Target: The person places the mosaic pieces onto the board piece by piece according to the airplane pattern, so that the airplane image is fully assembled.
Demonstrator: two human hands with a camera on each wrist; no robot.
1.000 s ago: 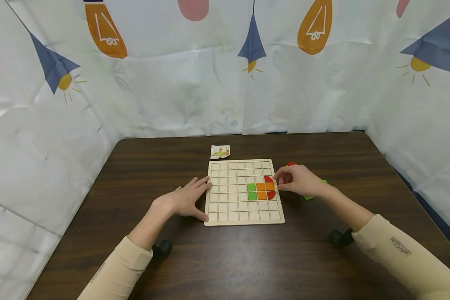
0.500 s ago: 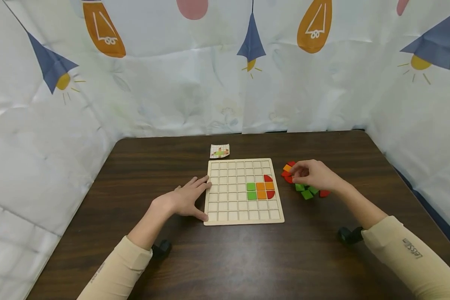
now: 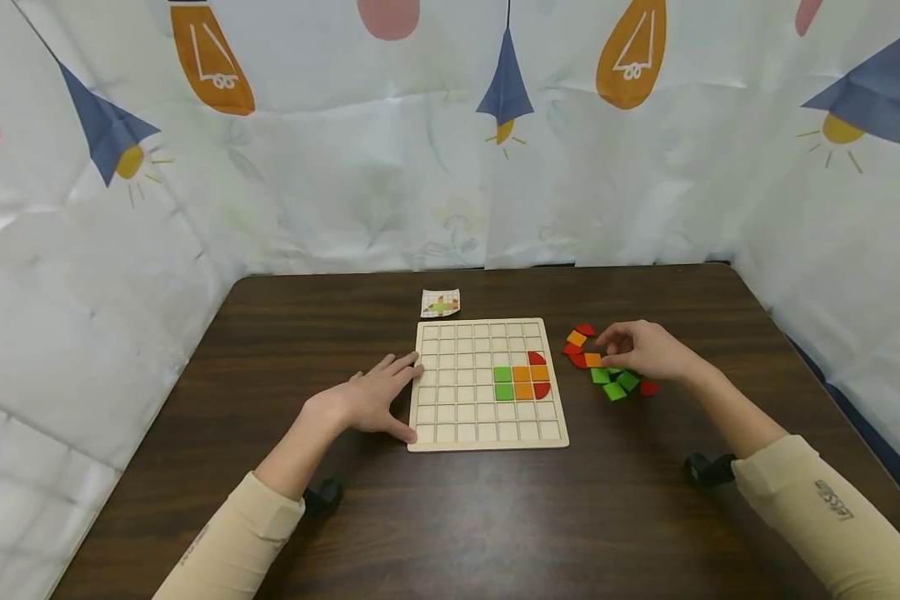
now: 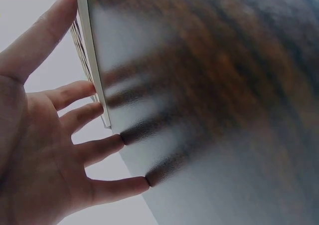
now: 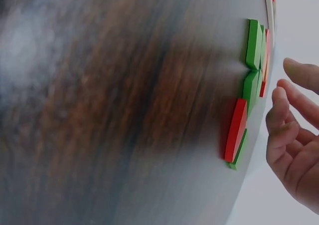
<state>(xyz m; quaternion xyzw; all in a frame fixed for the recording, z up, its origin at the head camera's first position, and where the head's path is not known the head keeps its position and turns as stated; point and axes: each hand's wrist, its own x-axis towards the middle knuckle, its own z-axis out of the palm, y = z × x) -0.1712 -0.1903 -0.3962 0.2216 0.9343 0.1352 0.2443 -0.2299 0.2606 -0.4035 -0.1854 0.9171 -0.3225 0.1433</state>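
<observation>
My left hand [image 3: 375, 397] lies spread at the left edge of a pale wooden grid board [image 3: 457, 390]. Its straight fingers and thumb touch that edge, as the left wrist view also shows. On the board's right side sit green square tiles [image 3: 503, 391], orange square tiles [image 3: 522, 390] and red rounded tiles [image 3: 542, 390]. Right of the board, my right hand [image 3: 647, 350] hovers over a loose pile of tiles, fingers loosely bent. An orange tile [image 3: 592, 360] lies just left of its fingertips, beside green tiles [image 3: 615, 391]. In the right wrist view nothing shows between thumb and fingers.
A small picture card [image 3: 440, 303] with a coloured grid pattern lies behind the board. More red tiles [image 3: 585, 330] and another orange tile [image 3: 576, 338] lie at the pile's far left. A red tile [image 3: 648, 388] lies at its right. A printed curtain surrounds the dark wooden table [image 3: 330, 325].
My right hand has moved from the board's right edge to the pile, then slightly further right, uncovering an orange tile and more green ones. The left hand and board stay put.
</observation>
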